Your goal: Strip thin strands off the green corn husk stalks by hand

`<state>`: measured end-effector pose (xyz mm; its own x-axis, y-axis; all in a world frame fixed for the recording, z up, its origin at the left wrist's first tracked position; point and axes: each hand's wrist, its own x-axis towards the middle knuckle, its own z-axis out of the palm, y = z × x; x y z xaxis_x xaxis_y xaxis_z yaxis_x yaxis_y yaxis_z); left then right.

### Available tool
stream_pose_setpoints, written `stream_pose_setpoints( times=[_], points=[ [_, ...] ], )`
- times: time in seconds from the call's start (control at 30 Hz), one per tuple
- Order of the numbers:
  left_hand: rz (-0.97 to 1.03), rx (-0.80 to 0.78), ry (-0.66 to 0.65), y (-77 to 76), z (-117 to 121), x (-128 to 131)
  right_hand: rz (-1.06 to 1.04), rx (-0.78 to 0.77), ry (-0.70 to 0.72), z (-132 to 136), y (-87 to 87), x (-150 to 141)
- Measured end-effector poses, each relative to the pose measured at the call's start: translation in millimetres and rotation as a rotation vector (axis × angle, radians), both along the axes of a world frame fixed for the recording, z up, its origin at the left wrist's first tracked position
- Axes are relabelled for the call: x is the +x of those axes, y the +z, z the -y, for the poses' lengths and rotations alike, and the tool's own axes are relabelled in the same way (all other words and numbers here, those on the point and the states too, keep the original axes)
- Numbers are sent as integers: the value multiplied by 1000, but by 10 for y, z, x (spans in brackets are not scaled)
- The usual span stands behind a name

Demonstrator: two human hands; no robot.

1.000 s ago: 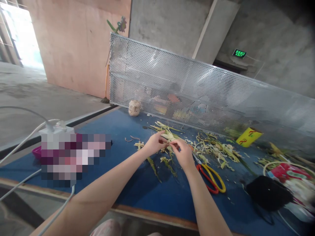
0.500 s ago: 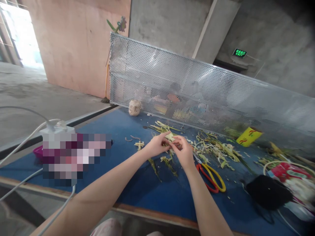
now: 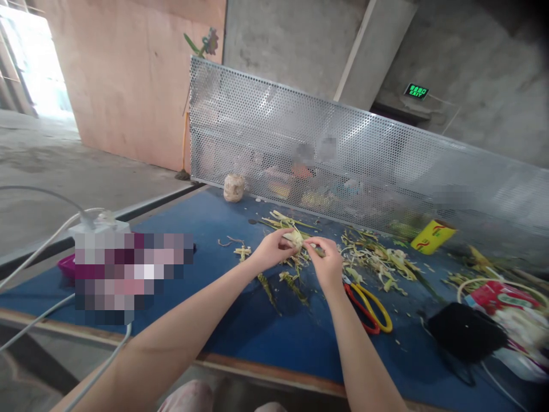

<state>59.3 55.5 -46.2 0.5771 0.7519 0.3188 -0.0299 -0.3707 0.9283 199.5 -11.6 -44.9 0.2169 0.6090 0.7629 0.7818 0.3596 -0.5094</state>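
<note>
My left hand [image 3: 277, 247] is closed around a pale yellow-green plant piece [image 3: 295, 238], its thumb and fingers wrapped about the left side. On the right, my right hand [image 3: 326, 260] pinches at the piece's edge; the exact bit between the fingertips is too small to make out. Below the hands lie two green stalks [image 3: 295, 286] with pale ends, and a small bound pale piece [image 3: 243, 252] is to the left. Scissors [image 3: 369, 303] with one red and one yellow handle lie beside my right wrist, which partly covers them.
Plant scraps [image 3: 377, 257] are strewn over the blue table [image 3: 266, 337]. At the back stands a perforated metal screen [image 3: 274, 126], with a whitish roll [image 3: 234, 188] before it. A yellow roll [image 3: 434, 237], black pouch [image 3: 467, 332], white power strip [image 3: 100, 229] and cables are around.
My right hand has shifted slightly right, away from the left, and its fingers now pinch at the edge. More of the pale plant piece shows between the hands.
</note>
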Motion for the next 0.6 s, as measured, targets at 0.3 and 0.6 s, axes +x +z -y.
stream_pose_setpoints(
  times=[0.3, 0.6],
  points=[
    [43, -128, -11, 1, -9, 2, 312, 31, 41, 18, -10, -42],
    [98, -311, -44, 54, 26, 15, 384, -23, -5, 6, -49, -40]
  ],
)
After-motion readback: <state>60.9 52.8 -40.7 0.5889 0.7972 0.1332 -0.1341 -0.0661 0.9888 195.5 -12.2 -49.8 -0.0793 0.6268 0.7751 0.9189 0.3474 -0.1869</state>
